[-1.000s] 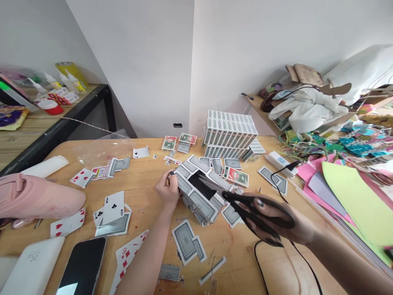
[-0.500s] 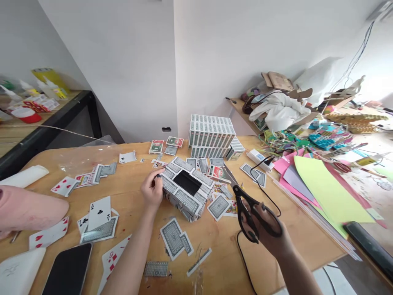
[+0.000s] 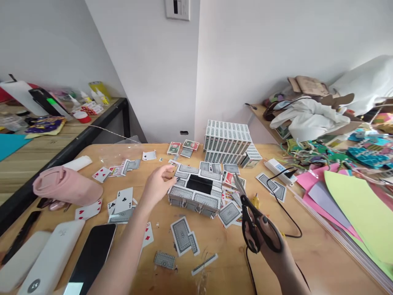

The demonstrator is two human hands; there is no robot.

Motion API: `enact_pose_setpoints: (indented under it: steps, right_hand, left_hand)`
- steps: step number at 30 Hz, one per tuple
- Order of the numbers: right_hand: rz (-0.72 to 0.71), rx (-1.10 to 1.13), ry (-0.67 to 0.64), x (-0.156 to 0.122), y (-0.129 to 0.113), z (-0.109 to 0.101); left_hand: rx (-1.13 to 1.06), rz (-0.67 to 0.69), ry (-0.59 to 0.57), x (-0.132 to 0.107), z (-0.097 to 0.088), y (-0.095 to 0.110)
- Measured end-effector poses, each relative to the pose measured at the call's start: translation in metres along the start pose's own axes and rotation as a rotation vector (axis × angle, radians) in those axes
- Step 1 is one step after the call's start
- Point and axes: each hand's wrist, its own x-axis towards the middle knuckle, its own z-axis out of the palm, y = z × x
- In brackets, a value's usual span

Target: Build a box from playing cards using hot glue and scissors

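Observation:
A box built from playing cards (image 3: pixel 196 192), with a dark rectangular opening on top, sits mid-table. My left hand (image 3: pixel 159 186) is at its left end, fingers loosely curled and touching the near corner, with nothing plainly gripped. My right hand (image 3: pixel 270 241) is closed round the black handles of a pair of scissors (image 3: pixel 250 217), held above the table to the right of the box, blades pointing away from me. Loose cards (image 3: pixel 184 239) and cut card strips (image 3: pixel 204 264) lie on the wood in front of the box.
A stack of card decks (image 3: pixel 229 137) stands behind the box. A phone (image 3: pixel 92 258), white power banks (image 3: pixel 50 260) and a pink cloth (image 3: pixel 66 186) lie at the left. A white power strip (image 3: pixel 278 168) with black cable and coloured paper sheets (image 3: pixel 359 205) fill the right.
My left hand has loosened from gripping the box's left end to resting at its corner. The box has turned squarer to me. My right hand holds the scissors more upright and nearer me.

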Motion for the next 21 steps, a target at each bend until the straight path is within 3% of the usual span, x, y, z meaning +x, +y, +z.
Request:
enact_pose_setpoints:
  steps: [4,7,10,13,17,21]
  right_hand:
    - [-0.007,0.027,0.057,-0.004,0.005,-0.004]
    - [-0.004,0.05,0.095,-0.008,0.01,-0.01]
    - [-0.024,0.033,0.11,-0.011,0.016,-0.015]
    - [-0.063,0.026,0.05,-0.011,0.017,-0.012]
    - [-0.065,-0.047,-0.225,-0.005,0.002,0.003]
    - [-0.013,-0.215,-0.443,0.006,-0.029,0.02]
  left_hand:
    - [0.03,-0.003,-0.324,0.03,-0.001,0.0]
    - [0.068,0.02,-0.407,0.031,-0.002,0.002]
    - [0.128,0.04,-0.381,0.019,-0.004,0.005]
    - [0.222,-0.028,-0.306,-0.001,-0.002,0.007]
    - [0.241,-0.092,-0.136,-0.026,0.012,-0.002]
    - [0.187,0.051,-0.002,-0.036,0.019,-0.01]
